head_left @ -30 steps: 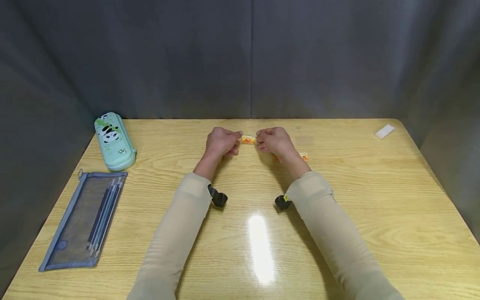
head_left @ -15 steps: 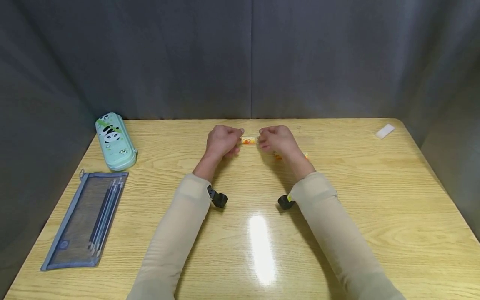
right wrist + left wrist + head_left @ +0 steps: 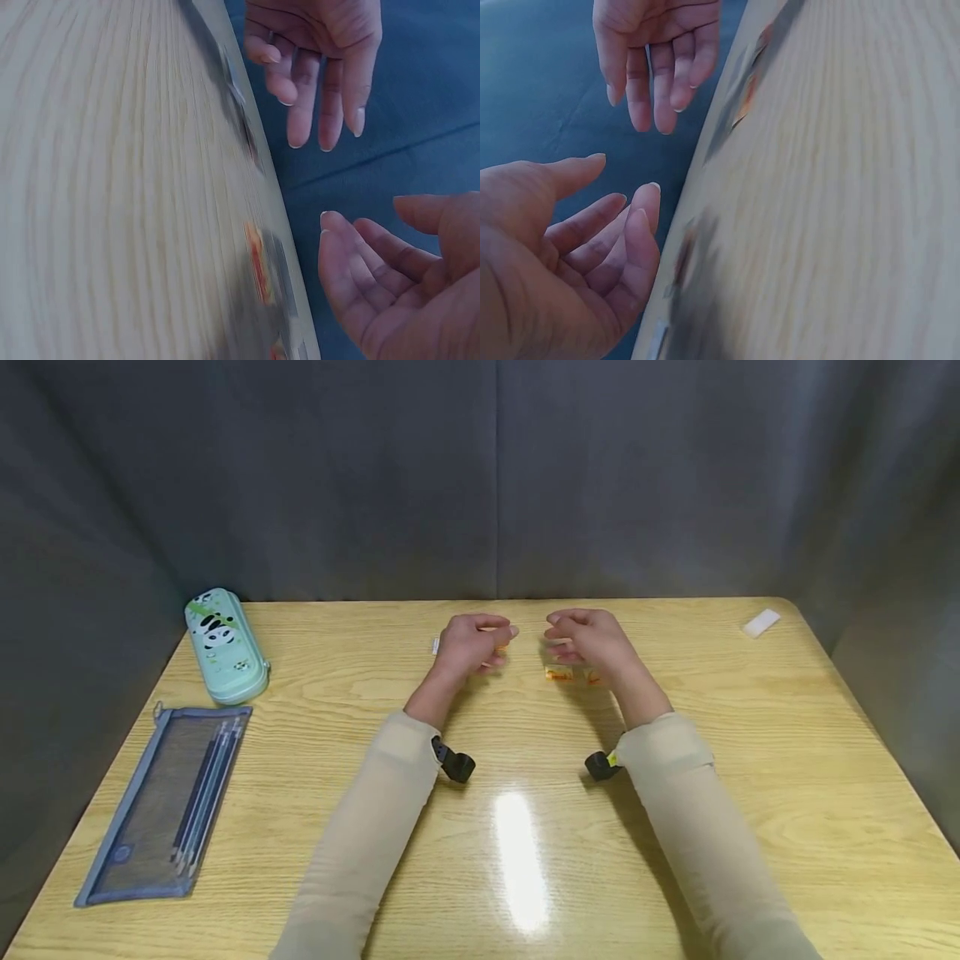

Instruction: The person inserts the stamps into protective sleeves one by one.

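Note:
My left hand [image 3: 471, 645] hovers over the far middle of the table, fingers loosely bent and thumb apart, holding nothing. Beneath it lies a small flat piece with orange print [image 3: 502, 647], mostly hidden in the head view; it shows as a dark strip [image 3: 684, 255] in the left wrist view. A whitish bit [image 3: 435, 646] peeks out at its left. Facing it, my right hand [image 3: 592, 639] is also empty with relaxed fingers. Just in front of that hand lies a yellow-and-orange printed piece [image 3: 558, 673], with another orange piece [image 3: 593, 677] beside it, partly covered by the wrist.
A mint panda pencil case [image 3: 227, 647] stands at the back left. In front of it lies a blue mesh zip pouch [image 3: 161, 810] with several pencils inside. A white block [image 3: 761, 623] sits at the far right corner. A dark curtain [image 3: 495, 477] hangs behind the table.
Both hands were at the two ends of a small orange-printed piece. They have let go and moved right, the right hand further, and their fingers have loosened.

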